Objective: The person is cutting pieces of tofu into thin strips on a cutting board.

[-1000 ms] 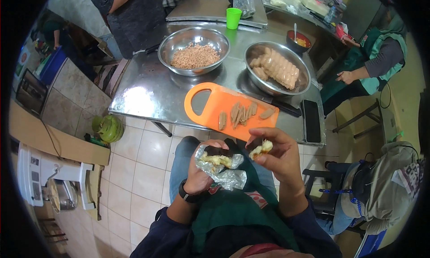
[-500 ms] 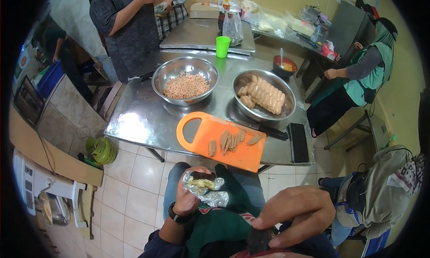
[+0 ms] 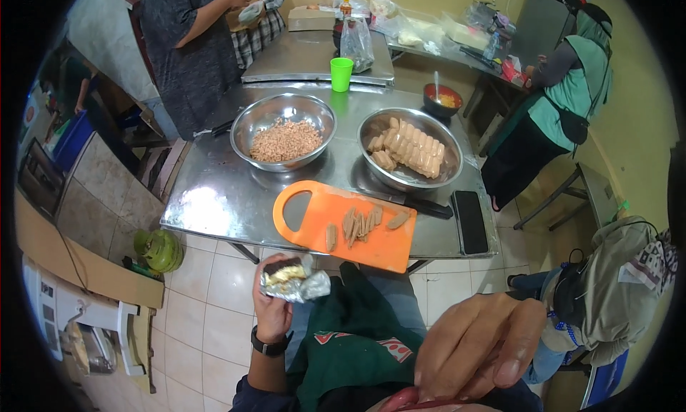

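My left hand, with a dark watch on its wrist, is closed around a foil-wrapped snack. The foil is peeled back, showing dark brown and pale yellow food inside. At the lower edge, close to the camera, my right hand has its fingers bent together; whatever the fingertips hold is hidden. Ahead of both hands, an orange cutting board lies at the table's near edge with several brown strips on it. A black-handled knife lies along the board's far side.
On the steel table stand a metal bowl of chopped bits and another bowl of brown sausage-like pieces. A phone, a green cup and a dark bowl are there too. People stand at far left and right.
My left hand has moved left and slightly up, turning the foil-wrapped snack. My right hand has turned and its fingers have risen; the dark piece it pinched is out of sight now.
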Demonstrator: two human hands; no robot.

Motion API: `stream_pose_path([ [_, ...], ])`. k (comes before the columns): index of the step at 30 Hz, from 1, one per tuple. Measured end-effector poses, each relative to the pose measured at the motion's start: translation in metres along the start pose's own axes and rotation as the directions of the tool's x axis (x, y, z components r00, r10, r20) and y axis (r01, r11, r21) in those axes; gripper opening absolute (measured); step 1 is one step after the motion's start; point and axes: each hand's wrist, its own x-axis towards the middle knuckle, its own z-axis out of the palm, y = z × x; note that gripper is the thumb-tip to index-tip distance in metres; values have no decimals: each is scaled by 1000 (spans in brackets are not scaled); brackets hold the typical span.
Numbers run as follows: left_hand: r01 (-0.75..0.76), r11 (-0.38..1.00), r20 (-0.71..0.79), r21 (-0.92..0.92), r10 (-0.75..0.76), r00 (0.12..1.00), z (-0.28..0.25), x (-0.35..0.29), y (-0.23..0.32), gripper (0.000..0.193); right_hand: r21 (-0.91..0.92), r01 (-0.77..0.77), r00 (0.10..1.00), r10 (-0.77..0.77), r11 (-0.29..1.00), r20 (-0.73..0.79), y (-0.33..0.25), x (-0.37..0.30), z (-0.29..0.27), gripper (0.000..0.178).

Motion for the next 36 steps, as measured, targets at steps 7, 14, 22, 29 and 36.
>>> stream_pose_path([
  [7, -191, 833, -108, 519, 285, 952, -32, 42, 10, 48, 42, 17, 996, -14, 999, -93, 12, -8, 6, 52],
  [14, -150, 311, -42, 938, 533, 845, -98, 104, -4, 39, 431, -388, 922, 339, 815, 189, 38, -18, 0, 106],
  [22, 26, 111, -76, 994, 481, 873, -92, 134, -17, 35, 569, -417, 891, 442, 709, 103, 30, -34, -14, 130],
  [29, -194, 238, 114, 952, 311, 944, -110, 120, -1, 44, -351, -846, 483, 299, 402, -823, 45, -97, -74, 40],
  [36, -185, 52, 167, 981, 244, 955, -89, 120, 17, 45, -594, -763, 606, 39, -255, -795, 74, -149, -137, 37],
])
